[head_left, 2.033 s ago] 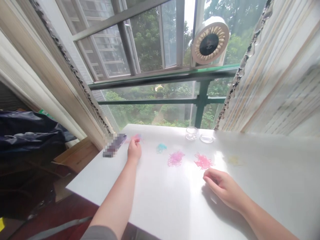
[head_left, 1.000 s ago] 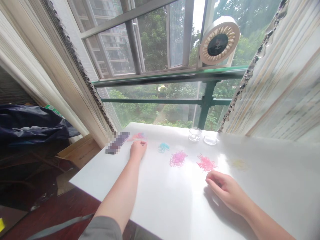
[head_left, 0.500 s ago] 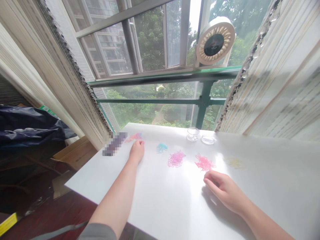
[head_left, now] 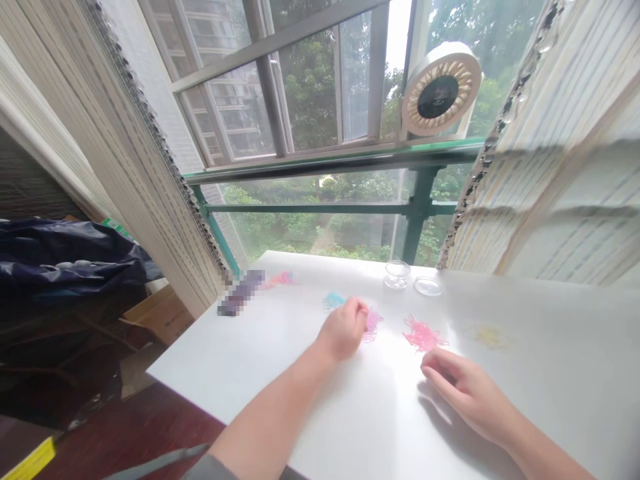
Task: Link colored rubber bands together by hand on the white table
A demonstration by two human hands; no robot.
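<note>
My left hand [head_left: 344, 328] is closed in a pinch at the left side of a purple pile [head_left: 373, 324] of thin loops that look like small rubber bands, covering part of it. What its fingertips hold, if anything, is too small to make out. A light blue pile [head_left: 334, 300] lies just behind that hand. My right hand [head_left: 465, 387] is curled, thumb and fingertips together, just in front of a pink pile [head_left: 424, 333]; anything inside it is hidden. Farther right is a pale yellow pile [head_left: 490, 335]. A mixed pink, orange and blue pile [head_left: 281, 279] lies far left.
On the white table [head_left: 360, 413], clear round containers [head_left: 397, 275] and a clear round lid or dish [head_left: 428, 286] stand near the back edge. A blurred-out dark object [head_left: 242, 293] is at the left edge. A round fan [head_left: 442, 90] is above the railing [head_left: 320, 162].
My left hand has moved right, from beside the mixed pile to the purple pile. My right hand stays curled by the pink pile. The view has shifted slightly.
</note>
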